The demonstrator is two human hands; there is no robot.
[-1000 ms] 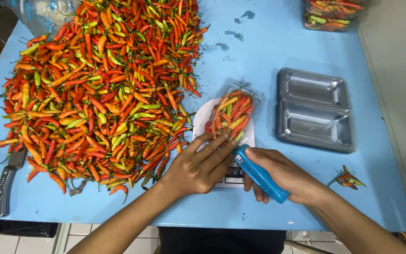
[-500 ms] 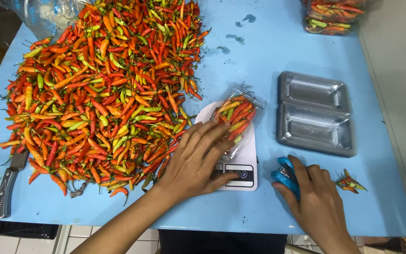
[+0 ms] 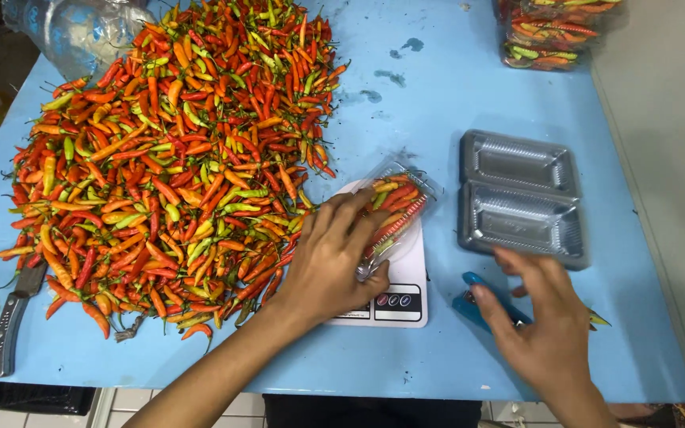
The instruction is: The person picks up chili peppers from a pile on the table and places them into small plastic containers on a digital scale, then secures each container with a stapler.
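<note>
The left hand point(image 3: 334, 265) lies flat over a clear plastic box of chilies point(image 3: 396, 208) sitting on the white kitchen scale point(image 3: 394, 297) near the front edge of the blue tabletop point(image 3: 406, 95), pressing the lid without clasping it, while the right hand point(image 3: 545, 333), fingers spread and holding nothing, rests just over the blue stapler point(image 3: 477, 305) beside the scale. The step in hand looks like closing a filled box. Lifting it off calls for care: the chili heap point(image 3: 176, 158) crowds the left side, the empty trays point(image 3: 521, 198) sit just right, and open room lies toward the far middle.
</note>
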